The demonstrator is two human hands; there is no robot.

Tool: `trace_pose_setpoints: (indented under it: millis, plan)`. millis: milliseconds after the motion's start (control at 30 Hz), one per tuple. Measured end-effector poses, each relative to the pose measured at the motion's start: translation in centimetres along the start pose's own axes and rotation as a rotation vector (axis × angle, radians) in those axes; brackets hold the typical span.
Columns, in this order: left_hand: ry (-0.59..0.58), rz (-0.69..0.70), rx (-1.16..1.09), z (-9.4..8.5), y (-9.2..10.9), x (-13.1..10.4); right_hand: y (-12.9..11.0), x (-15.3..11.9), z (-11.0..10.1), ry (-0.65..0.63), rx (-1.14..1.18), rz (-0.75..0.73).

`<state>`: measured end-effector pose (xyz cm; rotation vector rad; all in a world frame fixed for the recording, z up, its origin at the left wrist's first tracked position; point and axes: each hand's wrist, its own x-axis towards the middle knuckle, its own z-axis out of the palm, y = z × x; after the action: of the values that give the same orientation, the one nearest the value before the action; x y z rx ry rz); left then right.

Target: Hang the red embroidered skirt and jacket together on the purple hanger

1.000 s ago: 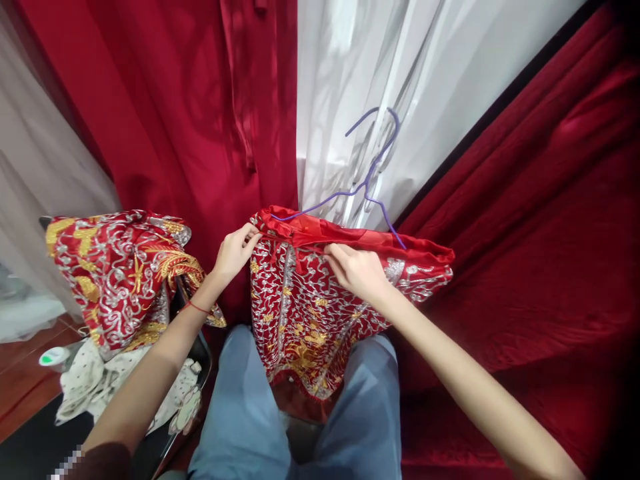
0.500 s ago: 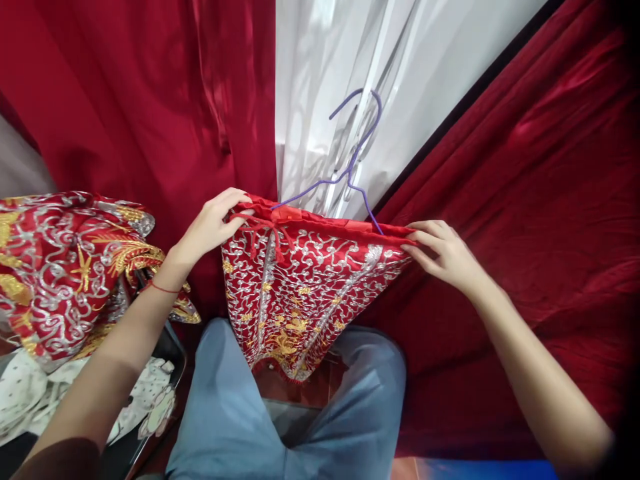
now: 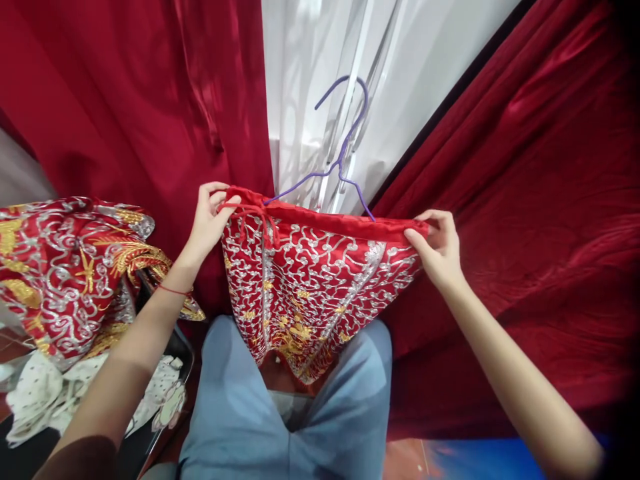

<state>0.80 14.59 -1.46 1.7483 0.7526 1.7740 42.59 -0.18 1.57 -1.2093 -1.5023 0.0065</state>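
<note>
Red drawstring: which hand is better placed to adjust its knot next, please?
Probably the left hand: it grips the red waistband right beside the knot, while the right hand holds the far end.

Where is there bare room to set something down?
The black seat has a bare strip between the spotted cloth and your sleeve; floor tile shows between your jeans and the blue patch. It's crowded farther back on the seat, beneath the bunched garment, and between your knees, where the skirt hangs.

A: Which hanger (image 3: 341,160) section is concealed?
B: The lower arm ends, behind the front of the red waistband (image 3: 340,223).
A: Left edge?
B: Crops the embroidered cloth (image 3: 65,267).
A: Blue area (image 3: 480,461), lower right?
B: Blurred; material indeterminate.
</note>
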Motion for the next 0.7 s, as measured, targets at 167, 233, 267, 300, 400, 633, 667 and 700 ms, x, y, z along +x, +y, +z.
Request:
trace_pose_setpoints:
  millis: [167, 233, 267, 300, 400, 633, 667, 700]
  plan:
    - [0.067, 0.017, -0.061, 0.1, -3.3, -4.3, 1.8, -1.7, 0.5, -0.135, 0.207, 0.301]
    - [0.07, -0.021, -0.054, 0.1, -4.5, -5.8, 1.9, -2.2, 0.3, -0.13, 0.179, 0.35]
    - [0.064, -0.066, -0.033, 0.1, -5.0, -6.4, 1.8, -2.3, 0.2, -0.088, 0.143, 0.336]
    - [0.061, -0.12, -0.009, 0.1, -5.4, -6.9, 1.7, -2.4, 0.0, -0.032, 0.103, 0.307]
    - [0.106, -0.255, 0.009, 0.4, -6.2, -7.8, 2.1, -2.3, -0.2, 0.087, 0.057, 0.284]
    - [0.208, -0.586, -0.117, 1.2, -8.4, -11.1, 5.6, -7.5, 3.2, 0.062, 0.448, 0.59]
    - [0.172, -0.658, -0.114, 1.3, -9.1, -12.4, 6.1, -9.3, 4.1, 0.02, 0.418, 0.639]
    - [0.143, -0.729, -0.104, 1.4, -9.8, -13.9, 6.6, -11.4, 5.0, -0.013, 0.378, 0.672]
